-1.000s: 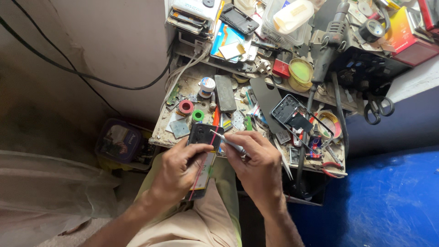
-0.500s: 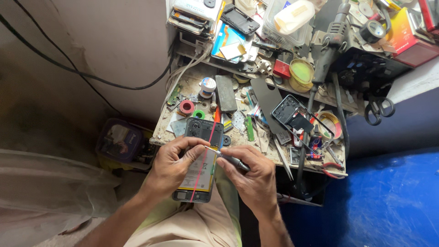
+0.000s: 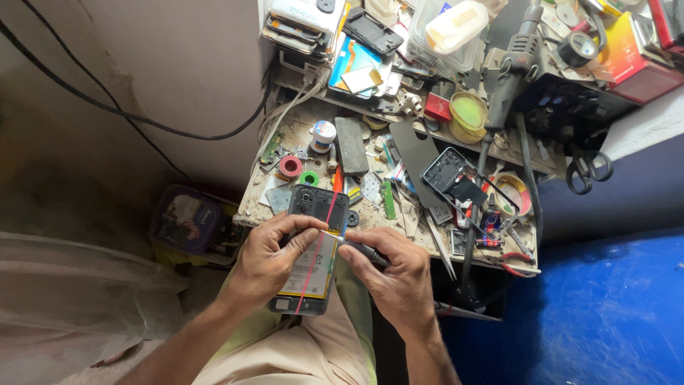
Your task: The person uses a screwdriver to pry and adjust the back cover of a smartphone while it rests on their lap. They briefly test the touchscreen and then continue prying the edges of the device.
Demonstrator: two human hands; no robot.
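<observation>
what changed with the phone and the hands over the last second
The opened black phone with its back cover off slid down off the bench edge toward the lap, then back up. The left hand keeps gripping it; the right hand keeps the thin metal-tipped tool on it. The cluttered workbench is unchanged.

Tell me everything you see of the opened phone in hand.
The opened phone is a dark slab with its back cover off, showing a pale battery, a camera module at the far end and a thin red line down its length. The left hand grips it over the lap; the right hand lays a slim tool on it.
</observation>
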